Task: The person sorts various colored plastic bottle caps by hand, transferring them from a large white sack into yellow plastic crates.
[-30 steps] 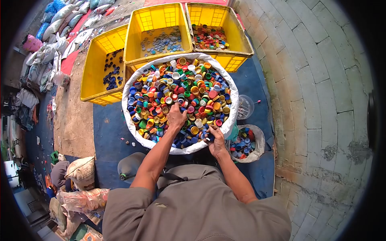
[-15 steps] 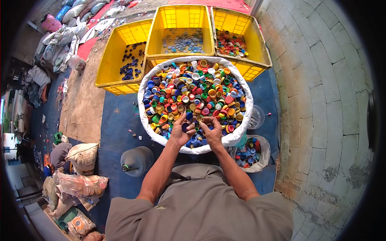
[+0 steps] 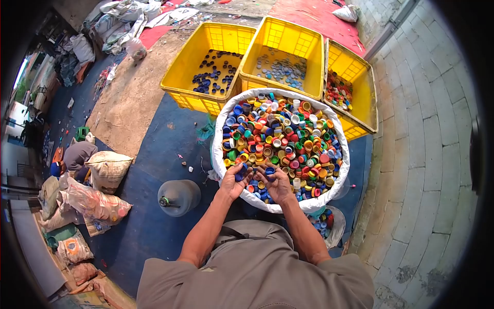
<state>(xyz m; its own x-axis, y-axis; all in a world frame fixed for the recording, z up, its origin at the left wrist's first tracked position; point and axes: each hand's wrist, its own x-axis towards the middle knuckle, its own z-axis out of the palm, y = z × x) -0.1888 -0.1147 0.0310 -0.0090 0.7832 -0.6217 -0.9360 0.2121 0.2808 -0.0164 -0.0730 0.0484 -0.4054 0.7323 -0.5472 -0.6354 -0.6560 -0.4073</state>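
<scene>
A large white sack (image 3: 218, 149) with a rolled rim stands before me, filled with loose bottle caps (image 3: 288, 139) in many colours. At its near edge, my left hand (image 3: 234, 184) is closed around a dark blue bottle cap (image 3: 240, 174). Close beside it, my right hand (image 3: 278, 186) is palm up with its fingers curled at another blue bottle cap (image 3: 269, 171). Both hands are over the caps, a small gap apart. The palms partly hide the near rim.
Behind the sack stand three yellow crates: the left crate (image 3: 177, 98) has dark blue caps, the middle crate (image 3: 247, 77) light blue ones, the right crate (image 3: 371, 98) red and mixed ones. A clear jug (image 3: 182, 198) stands left; a small bag (image 3: 337, 229) of caps lies right, near the block wall (image 3: 417, 170).
The view has swung left, so the sack and crates appear further right. A blue cap is now at my right hand's fingers, where a brownish-yellow cap was. My left hand still has a dark blue cap.
</scene>
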